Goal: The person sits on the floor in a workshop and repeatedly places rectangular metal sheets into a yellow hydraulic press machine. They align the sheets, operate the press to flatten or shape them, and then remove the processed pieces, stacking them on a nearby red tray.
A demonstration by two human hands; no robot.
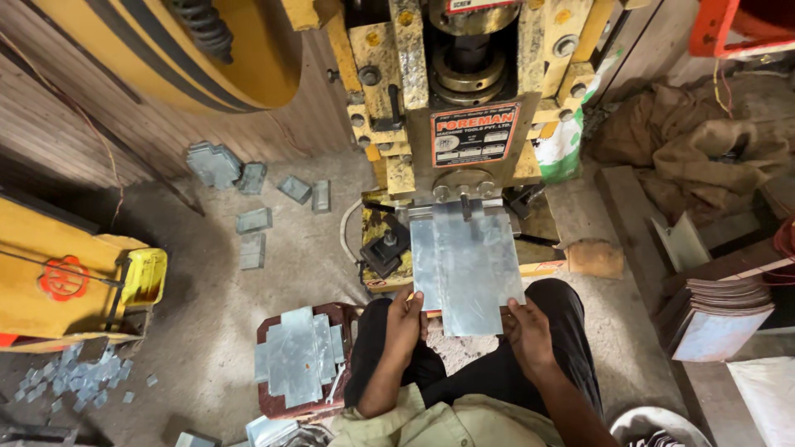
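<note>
Head view, the only 1 we have: we look down on a seated person in dark trousers, knees apart, facing a yellow power press (464,99) w/ a big yellow flywheel (190,50) at upper left.

Both hands hold 1 flat, shiny rectangular metal sheet (468,269). The left hand (403,324) grips the sheet's near-left corner, thumb on top, fingers curled under. The right hand (527,331) pinches the near-right corner the same way. Gripping the near edge at 2 corners keeps the sheet level & square, we judge, and keeps fingers well back from the ram. The sheet's far edge lies under the press head on the press bed (389,240), its near edge over the lap.

Just left of the left knee, a stack of cut grey metal blanks w/ notched corners (298,356) lies on a reddish-brown low stool (269,401), probably put there for easy reach. Farther off on the dusty concrete floor (215,298), small grey stamped metal pieces (252,219) lie scattered near the wall, and finer offcuts (79,381) sit beside a yellow machine part (74,281) at left. At right: a pile of thin flat sheets (720,310) & crumpled brown sacking (687,141), well apart from the hands.
</note>
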